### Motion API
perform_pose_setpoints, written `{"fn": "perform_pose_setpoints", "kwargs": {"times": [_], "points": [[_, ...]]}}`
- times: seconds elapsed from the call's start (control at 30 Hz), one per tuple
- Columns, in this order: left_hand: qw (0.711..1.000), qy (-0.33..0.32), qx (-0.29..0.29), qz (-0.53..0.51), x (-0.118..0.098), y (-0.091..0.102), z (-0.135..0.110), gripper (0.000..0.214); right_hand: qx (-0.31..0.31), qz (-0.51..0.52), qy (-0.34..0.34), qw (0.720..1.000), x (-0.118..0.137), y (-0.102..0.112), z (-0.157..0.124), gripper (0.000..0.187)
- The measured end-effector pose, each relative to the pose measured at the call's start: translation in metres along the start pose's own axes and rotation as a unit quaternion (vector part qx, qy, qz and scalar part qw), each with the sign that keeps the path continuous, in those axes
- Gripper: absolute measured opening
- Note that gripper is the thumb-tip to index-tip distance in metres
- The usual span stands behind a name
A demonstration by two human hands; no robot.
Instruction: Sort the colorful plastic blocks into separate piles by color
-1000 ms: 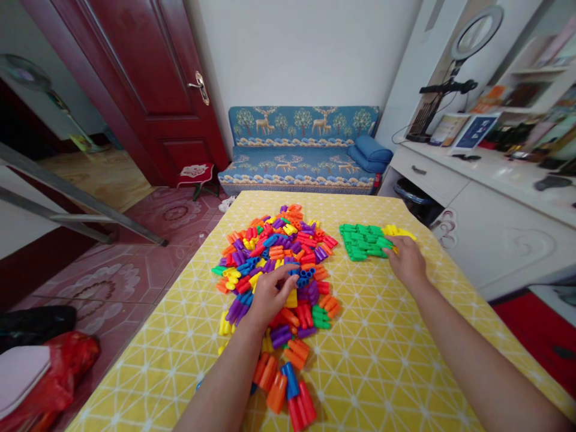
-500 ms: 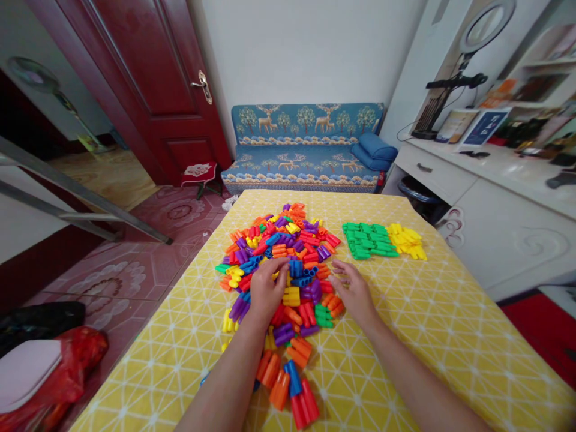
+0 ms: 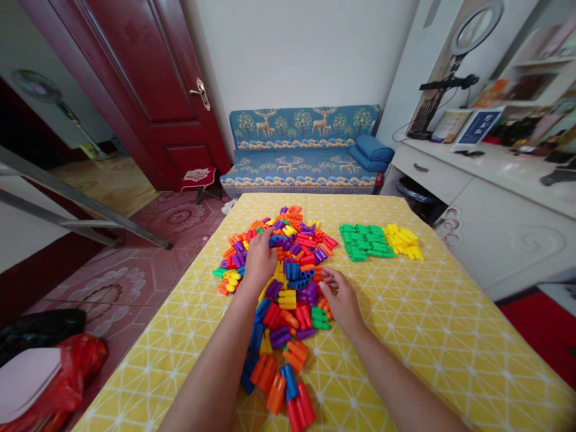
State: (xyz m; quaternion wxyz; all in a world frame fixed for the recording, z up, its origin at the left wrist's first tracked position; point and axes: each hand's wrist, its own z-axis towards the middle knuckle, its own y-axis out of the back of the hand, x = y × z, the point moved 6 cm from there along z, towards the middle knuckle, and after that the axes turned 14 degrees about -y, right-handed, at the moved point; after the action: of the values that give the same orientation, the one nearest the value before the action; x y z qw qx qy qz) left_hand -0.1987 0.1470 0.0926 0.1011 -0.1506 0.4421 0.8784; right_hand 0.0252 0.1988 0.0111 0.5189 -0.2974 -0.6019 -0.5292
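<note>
A pile of plastic toy building pieces (image 3: 288, 299) in red, orange, blue, purple, yellow and green spreads over the left and middle of the table. My left hand (image 3: 261, 259) reaches over the pile's left side, fingers forward near a blue piece (image 3: 278, 241); its fingertips are partly hidden, and no held piece shows. At the right edge of the pile, my right hand (image 3: 342, 299) has loosely bent fingers, thumb apart, close to red and orange pieces. Sorted green pieces (image 3: 365, 242) lie together at the right, touching a smaller group of yellow pieces (image 3: 402, 241).
A yellow patterned cloth (image 3: 405, 336) covers the table. Beyond it stands a blue sofa (image 3: 301, 159). A white cabinet (image 3: 508, 210) is on the right, and a red stool (image 3: 198, 178) sits by the door (image 3: 148, 78).
My left hand has moved forward and slightly left over the pile, uncovering pieces near the middle. My right hand has shifted slightly left and nearer, closer to the pile's edge.
</note>
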Motion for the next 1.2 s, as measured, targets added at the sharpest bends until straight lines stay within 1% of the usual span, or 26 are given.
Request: {"fn": "perform_pose_setpoints", "kwargs": {"times": [0.07,0.1,0.13,0.2,0.3,0.4,0.5,0.6,0.63,0.7,0.77,0.8,0.93,1.0,1.1,1.2], "points": [[0.996,-0.013,0.078,0.039,0.006,-0.012,0.011,0.061,-0.001,0.002,0.001,1.0,0.0,0.0,0.0,0.033],[0.993,-0.019,0.107,0.051,0.009,-0.018,0.014,0.061,-0.001,0.002,0.001,1.0,0.0,0.0,0.0,0.033],[0.99,-0.023,0.126,0.058,0.012,-0.022,0.016,0.06,-0.002,0.002,0.0,1.0,-0.001,0.001,0.001,0.032],[0.988,-0.027,0.136,0.061,0.016,-0.024,0.017,0.058,-0.003,-0.001,0.0,1.0,-0.002,0.001,0.001,0.032],[0.988,-0.034,0.137,0.059,0.019,-0.017,0.01,0.051,-0.004,-0.005,0.005,1.0,-0.002,0.001,0.001,0.031],[0.986,-0.057,0.151,0.049,0.015,-0.001,-0.002,0.043,-0.006,-0.012,0.011,1.0,-0.002,0.001,0.001,0.03],[0.977,-0.088,0.192,0.033,0.006,0.012,-0.013,0.032,-0.007,-0.015,0.011,1.0,-0.001,0.0,0.001,0.03],[0.967,-0.087,0.241,0.012,-0.002,0.017,-0.018,0.02,-0.007,-0.015,0.009,1.0,-0.002,0.0,0.001,0.031],[0.966,-0.086,0.244,0.005,-0.005,0.017,-0.016,0.02,-0.008,-0.015,0.009,1.0,-0.002,0.0,0.001,0.031],[0.971,-0.087,0.224,-0.005,-0.009,0.014,-0.01,0.026,-0.01,-0.016,0.011,1.0,-0.002,0.0,0.001,0.031],[0.978,-0.078,0.195,0.001,-0.011,0.006,-0.001,0.032,-0.011,-0.016,0.012,1.0,-0.002,0.001,0.001,0.031],[0.979,-0.07,0.191,0.008,-0.01,0.0,0.003,0.034,-0.011,-0.016,0.012,1.0,-0.002,0.001,0.001,0.031],[0.975,-0.037,0.212,0.046,-0.003,-0.029,0.01,0.046,-0.01,-0.013,0.013,1.0,-0.001,0.001,0.001,0.031],[0.973,-0.026,0.219,0.064,0.001,-0.036,0.011,0.049,-0.009,-0.013,0.012,1.0,-0.001,0.001,0.001,0.031],[0.972,-0.019,0.223,0.077,0.004,-0.036,0.012,0.044,-0.007,-0.01,0.006,1.0,-0.001,0.001,0.001,0.031],[0.971,-0.014,0.226,0.077,0.004,-0.027,0.009,0.036,-0.003,-0.01,0.006,1.0,-0.002,0.0,0.002,0.03]]}}
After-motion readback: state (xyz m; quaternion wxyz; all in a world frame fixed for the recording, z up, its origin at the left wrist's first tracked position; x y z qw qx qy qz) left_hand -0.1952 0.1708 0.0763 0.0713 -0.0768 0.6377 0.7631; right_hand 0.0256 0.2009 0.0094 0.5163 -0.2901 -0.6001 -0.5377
